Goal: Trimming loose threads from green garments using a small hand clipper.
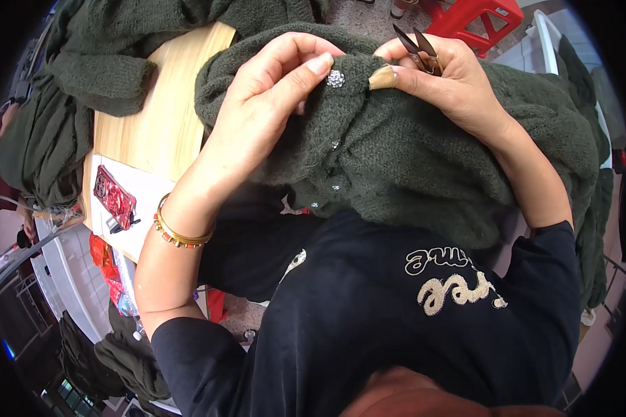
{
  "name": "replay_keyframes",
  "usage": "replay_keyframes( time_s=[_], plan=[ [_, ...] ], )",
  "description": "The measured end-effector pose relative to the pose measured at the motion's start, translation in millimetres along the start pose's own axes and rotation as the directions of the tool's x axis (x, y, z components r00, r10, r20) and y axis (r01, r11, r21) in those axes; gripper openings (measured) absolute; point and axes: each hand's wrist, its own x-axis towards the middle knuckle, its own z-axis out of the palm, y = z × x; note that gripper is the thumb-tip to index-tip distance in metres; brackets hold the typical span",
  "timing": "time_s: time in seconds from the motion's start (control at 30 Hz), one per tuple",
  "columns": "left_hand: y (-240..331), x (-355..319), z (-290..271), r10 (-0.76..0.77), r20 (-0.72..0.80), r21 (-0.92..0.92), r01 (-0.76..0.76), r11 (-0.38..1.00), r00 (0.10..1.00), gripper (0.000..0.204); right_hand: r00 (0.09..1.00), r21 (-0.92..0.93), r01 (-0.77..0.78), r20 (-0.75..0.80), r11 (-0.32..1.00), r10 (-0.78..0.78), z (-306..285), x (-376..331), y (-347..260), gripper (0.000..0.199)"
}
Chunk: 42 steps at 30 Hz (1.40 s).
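Observation:
A dark green knitted cardigan (424, 160) lies across my lap and the table edge. Its button band carries several sparkly buttons, the top one (336, 78) right beside my left thumb. My left hand (275, 87) is closed, pinching the band at this button. With its thumb and fingers, my right hand (459, 83) grips the knit just to the right of the button. Dark thread snips (417, 47) are tucked in that same hand, blades pointing up and away from the cloth. Tan tape (382, 77) wraps my right thumb tip. My fingertips behind the knit are hidden.
More dark green knitwear (111, 69) is heaped on the wooden table (177, 90) at the left. A red phone (115, 197) rests on a white sheet (149, 226). A red plastic stool (476, 24) stands at the far right. Part of another person (0, 177) shows at the left rim.

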Motion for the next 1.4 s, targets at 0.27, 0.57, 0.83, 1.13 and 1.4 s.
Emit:
replay_keyframes(
  time_s=[0.27, 0.57, 0.83, 1.13, 1.4],
  plan=[
    [-2.2, 5.3, -2.1, 0.394, -0.001, 0.427, -0.356, 0.831, 0.919, 0.021, 1.0, 0.101, 0.002, 0.012, 0.995, -0.004, 8.5, 1.5, -0.3, 0.022],
    [-4.7, 7.4, -5.8, 0.512, 0.101, 0.602, -0.462, 0.652, 0.853, 0.015, 0.984, 0.124, -0.177, 0.031, 0.976, 0.175, 4.7, 1.2, -11.3, 0.022],
    [-0.4, 3.1, 2.2, 0.558, -0.06, 0.368, -0.501, 0.783, 0.828, 0.012, 0.973, 0.119, -0.228, 0.068, 0.966, 0.221, 5.9, 6.4, -15.6, 0.03],
    [14.4, 4.6, 0.2, 0.675, 0.048, 0.749, -0.474, 0.464, 0.736, 0.011, 0.975, -0.25, 0.223, 0.048, 0.942, -0.218, 10.3, 9.0, -30.8, 0.033],
    [-10.5, 18.7, -17.2, 0.787, 0.062, 0.702, -0.587, 0.403, 0.614, 0.011, 0.903, -0.403, 0.429, 0.167, 0.808, -0.396, 7.7, 17.5, -33.2, 0.031]
  ],
)
